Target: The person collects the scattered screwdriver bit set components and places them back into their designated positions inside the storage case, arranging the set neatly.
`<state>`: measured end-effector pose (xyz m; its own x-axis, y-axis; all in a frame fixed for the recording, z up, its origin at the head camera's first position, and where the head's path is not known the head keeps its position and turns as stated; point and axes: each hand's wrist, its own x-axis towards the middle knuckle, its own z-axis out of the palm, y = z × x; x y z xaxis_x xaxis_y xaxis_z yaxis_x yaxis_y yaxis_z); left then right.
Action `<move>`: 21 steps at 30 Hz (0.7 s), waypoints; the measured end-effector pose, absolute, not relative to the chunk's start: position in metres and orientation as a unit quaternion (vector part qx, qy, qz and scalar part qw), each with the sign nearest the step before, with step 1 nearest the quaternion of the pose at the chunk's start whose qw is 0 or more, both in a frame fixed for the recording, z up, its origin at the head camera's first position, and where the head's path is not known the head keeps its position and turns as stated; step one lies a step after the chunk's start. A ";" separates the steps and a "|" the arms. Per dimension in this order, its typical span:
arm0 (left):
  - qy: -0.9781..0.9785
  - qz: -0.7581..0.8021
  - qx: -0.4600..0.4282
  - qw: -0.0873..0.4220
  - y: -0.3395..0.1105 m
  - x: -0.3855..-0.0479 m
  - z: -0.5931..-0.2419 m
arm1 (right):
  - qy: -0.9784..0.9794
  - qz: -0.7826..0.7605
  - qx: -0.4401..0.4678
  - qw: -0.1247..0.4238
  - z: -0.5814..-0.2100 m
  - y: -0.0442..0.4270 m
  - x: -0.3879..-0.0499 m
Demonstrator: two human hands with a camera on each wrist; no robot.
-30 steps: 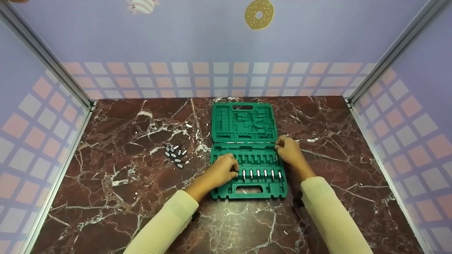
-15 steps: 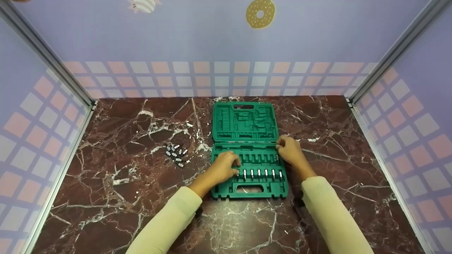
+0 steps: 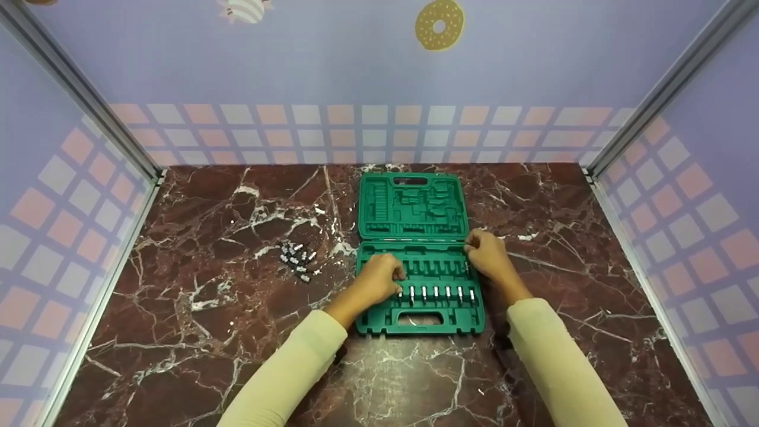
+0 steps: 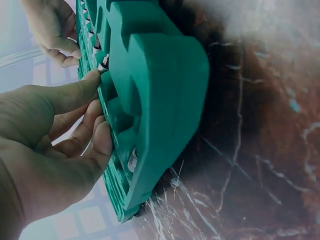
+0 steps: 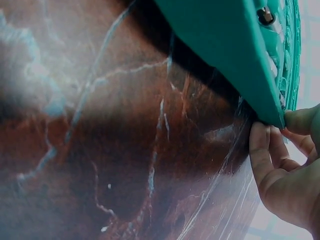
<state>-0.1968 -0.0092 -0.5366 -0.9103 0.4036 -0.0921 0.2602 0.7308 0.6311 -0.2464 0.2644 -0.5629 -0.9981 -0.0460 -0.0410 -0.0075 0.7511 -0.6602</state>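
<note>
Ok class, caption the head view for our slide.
Left hand and right hand at an open green case, metal pieces beside it.

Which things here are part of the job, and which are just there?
Probably part of the job:
Open green case, its edge held by the right hand
Row of silver pieces in it, near the left hand
Loose pile of what look like similar pieces

Just there:
Marbled tabletop
Wall with doughnut picture

Pale yellow-sleeved arms [image 3: 290,370] reach forward, the bare left hand [image 3: 378,280] with thumb [image 4: 75,95] and curved fingers [image 4: 103,139] apart, the bare right hand [image 3: 488,255] pinching.
</note>
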 end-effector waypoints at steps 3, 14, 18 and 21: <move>0.923 0.324 0.176 0.111 -0.008 -0.197 -0.537 | 0.935 -0.354 -0.013 0.026 -0.563 0.265 -0.246; 0.925 0.321 0.182 0.094 -0.009 -0.195 -0.539 | 0.932 -0.361 -0.012 0.020 -0.562 0.264 -0.246; 0.925 0.318 0.187 0.097 -0.010 -0.194 -0.540 | 0.931 -0.363 -0.010 0.023 -0.562 0.264 -0.246; 0.920 0.324 0.195 0.102 -0.013 -0.193 -0.540 | 0.931 -0.363 -0.008 0.022 -0.563 0.264 -0.246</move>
<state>-0.1928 -0.0125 -0.5399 -0.9033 0.4245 -0.0619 0.2918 0.7138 0.6366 -0.2462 0.2637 -0.5628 -0.9989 -0.0308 -0.0353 0.0012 0.7363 -0.6767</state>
